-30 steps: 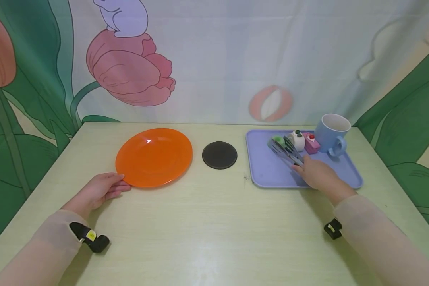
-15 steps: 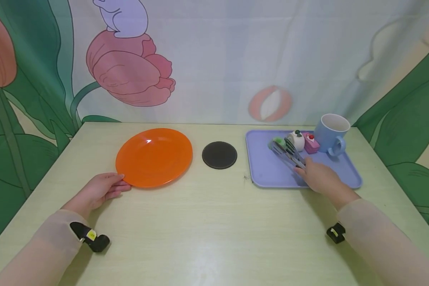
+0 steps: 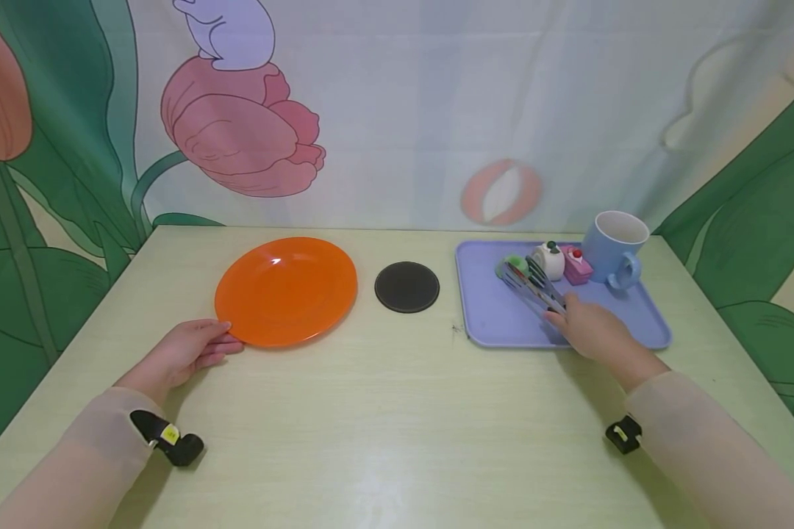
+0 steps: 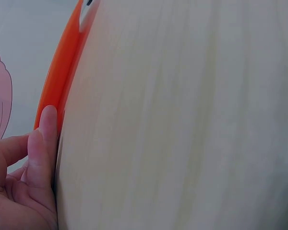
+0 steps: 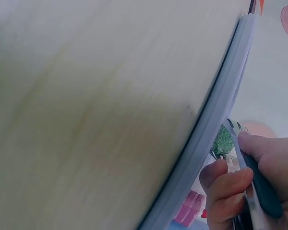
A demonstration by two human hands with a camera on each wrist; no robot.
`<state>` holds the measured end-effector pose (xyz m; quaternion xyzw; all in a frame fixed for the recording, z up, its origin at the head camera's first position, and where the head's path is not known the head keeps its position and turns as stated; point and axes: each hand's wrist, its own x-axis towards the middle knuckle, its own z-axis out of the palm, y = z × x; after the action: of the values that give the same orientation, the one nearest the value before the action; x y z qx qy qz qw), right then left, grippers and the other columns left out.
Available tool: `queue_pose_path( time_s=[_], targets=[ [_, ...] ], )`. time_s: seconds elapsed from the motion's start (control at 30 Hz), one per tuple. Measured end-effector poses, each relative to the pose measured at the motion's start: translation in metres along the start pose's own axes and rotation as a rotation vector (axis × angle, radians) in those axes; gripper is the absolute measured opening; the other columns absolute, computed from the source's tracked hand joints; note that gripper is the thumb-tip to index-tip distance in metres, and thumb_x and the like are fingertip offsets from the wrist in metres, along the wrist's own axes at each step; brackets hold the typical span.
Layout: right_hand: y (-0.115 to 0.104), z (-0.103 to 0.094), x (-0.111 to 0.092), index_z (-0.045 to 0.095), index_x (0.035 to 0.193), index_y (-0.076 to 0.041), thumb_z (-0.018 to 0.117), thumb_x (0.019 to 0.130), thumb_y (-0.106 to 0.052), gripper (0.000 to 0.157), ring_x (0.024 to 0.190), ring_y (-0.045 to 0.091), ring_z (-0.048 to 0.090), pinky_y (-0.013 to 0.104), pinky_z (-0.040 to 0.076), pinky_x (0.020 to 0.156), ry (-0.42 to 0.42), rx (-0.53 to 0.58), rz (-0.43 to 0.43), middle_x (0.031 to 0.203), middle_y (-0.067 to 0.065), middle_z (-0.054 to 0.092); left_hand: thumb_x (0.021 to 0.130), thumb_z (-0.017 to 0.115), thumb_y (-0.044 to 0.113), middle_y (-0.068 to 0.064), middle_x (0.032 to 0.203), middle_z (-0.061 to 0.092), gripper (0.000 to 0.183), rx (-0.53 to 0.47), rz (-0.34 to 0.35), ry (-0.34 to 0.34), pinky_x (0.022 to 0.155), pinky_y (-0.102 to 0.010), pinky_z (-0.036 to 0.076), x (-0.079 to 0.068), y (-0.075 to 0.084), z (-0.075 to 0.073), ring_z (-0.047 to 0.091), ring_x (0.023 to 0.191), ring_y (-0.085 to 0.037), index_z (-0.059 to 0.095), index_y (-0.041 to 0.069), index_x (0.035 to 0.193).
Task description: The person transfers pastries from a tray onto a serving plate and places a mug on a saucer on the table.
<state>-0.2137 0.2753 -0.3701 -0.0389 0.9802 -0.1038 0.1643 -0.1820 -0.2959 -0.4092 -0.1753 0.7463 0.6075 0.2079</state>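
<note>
At the near left rim of the orange plate (image 3: 284,294), my left hand (image 3: 188,349) pinches the edge, thumb on top and fingers beneath. My right hand (image 3: 595,327) grips a pair of metal tongs (image 3: 536,288), dark green along the handle in the right wrist view. The tong ends point away to the left over the lilac tray (image 3: 503,327), right at a small green piece (image 5: 222,142) with a rough surface. A white toy cake (image 3: 549,262) and a pink toy cake slice (image 3: 576,267) with a red top sit just beyond the tongs.
A light blue mug (image 3: 605,246) stands at the tray's back right corner, handle toward me. Between plate and tray lies a black round coaster (image 3: 406,287). A printed curtain (image 3: 397,110) hangs behind the table's far edge.
My right hand and the tongs have shifted slightly to the right, and more of the green piece shows. The left hand and plate have stayed put.
</note>
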Motion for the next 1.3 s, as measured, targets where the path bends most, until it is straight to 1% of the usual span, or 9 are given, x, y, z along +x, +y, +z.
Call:
queue_pose_path(
  time_s=[0.17, 0.43, 0.63, 0.87, 1.0, 1.17, 1.3],
  targets=[
    [-0.0023, -0.0014, -0.0031, 0.028, 0.13, 0.012, 0.039, 0.098, -0.043, 0.065, 0.08, 0.035, 0.051, 0.044, 0.043, 0.066, 0.011, -0.003, -0.008, 0.095, 0.024, 0.051, 0.1, 0.044, 0.03, 0.003, 0.087, 0.069, 0.057, -0.006, 0.002, -0.004, 0.073, -0.017, 0.05, 0.0001, -0.0001, -0.0001, 0.067, 0.085, -0.009, 0.026, -0.004, 0.142],
    [-0.0004, 0.0005, -0.0034, 0.031, 0.126, 0.01, 0.04, 0.098, -0.044, 0.062, 0.078, 0.033, 0.051, 0.041, 0.042, 0.062, 0.024, -0.006, -0.016, 0.089, 0.021, 0.051, 0.1, 0.043, 0.03, 0.003, 0.087, 0.069, 0.058, -0.002, 0.0, -0.001, 0.074, -0.017, 0.05, -0.0001, 0.0005, 0.0005, 0.067, 0.085, -0.008, 0.025, -0.004, 0.143],
    [0.0002, 0.0019, -0.0037, 0.03, 0.129, 0.011, 0.039, 0.098, -0.045, 0.065, 0.079, 0.034, 0.051, 0.045, 0.043, 0.065, 0.043, -0.018, -0.024, 0.094, 0.024, 0.052, 0.099, 0.044, 0.031, 0.002, 0.087, 0.069, 0.058, -0.008, 0.002, 0.001, 0.073, -0.017, 0.05, 0.0005, 0.0001, 0.0011, 0.067, 0.085, -0.008, 0.025, -0.004, 0.142],
    [-0.0034, 0.0011, -0.007, 0.03, 0.13, 0.012, 0.04, 0.098, -0.042, 0.064, 0.078, 0.034, 0.052, 0.048, 0.045, 0.067, 0.066, -0.032, -0.045, 0.095, 0.026, 0.054, 0.1, 0.043, 0.03, 0.003, 0.087, 0.069, 0.057, -0.005, 0.002, 0.009, 0.074, -0.018, 0.05, 0.0009, -0.0011, 0.001, 0.067, 0.085, -0.009, 0.025, -0.004, 0.142],
    [-0.005, 0.0017, -0.0085, 0.029, 0.131, 0.013, 0.04, 0.098, -0.041, 0.064, 0.081, 0.036, 0.053, 0.051, 0.045, 0.07, 0.073, -0.03, -0.05, 0.101, 0.03, 0.054, 0.1, 0.043, 0.03, 0.003, 0.087, 0.069, 0.058, -0.003, 0.003, 0.009, 0.074, -0.018, 0.05, 0.0011, -0.0007, 0.0014, 0.067, 0.085, -0.008, 0.025, -0.004, 0.142],
    [-0.0055, 0.0034, -0.0085, 0.029, 0.131, 0.013, 0.039, 0.098, -0.045, 0.067, 0.084, 0.038, 0.054, 0.053, 0.045, 0.072, 0.069, -0.03, -0.046, 0.107, 0.033, 0.053, 0.099, 0.044, 0.031, 0.003, 0.087, 0.069, 0.058, 0.003, 0.006, 0.009, 0.074, -0.017, 0.05, 0.0018, -0.0009, 0.0011, 0.067, 0.085, -0.008, 0.026, -0.004, 0.142],
    [-0.0069, 0.0037, -0.0077, 0.028, 0.132, 0.012, 0.039, 0.098, -0.045, 0.068, 0.083, 0.037, 0.054, 0.051, 0.045, 0.071, 0.069, -0.033, -0.047, 0.106, 0.032, 0.053, 0.099, 0.044, 0.032, 0.003, 0.087, 0.069, 0.058, 0.004, 0.006, 0.009, 0.074, -0.017, 0.05, 0.0024, -0.0018, 0.0005, 0.067, 0.085, -0.008, 0.027, -0.004, 0.142]
  ],
)
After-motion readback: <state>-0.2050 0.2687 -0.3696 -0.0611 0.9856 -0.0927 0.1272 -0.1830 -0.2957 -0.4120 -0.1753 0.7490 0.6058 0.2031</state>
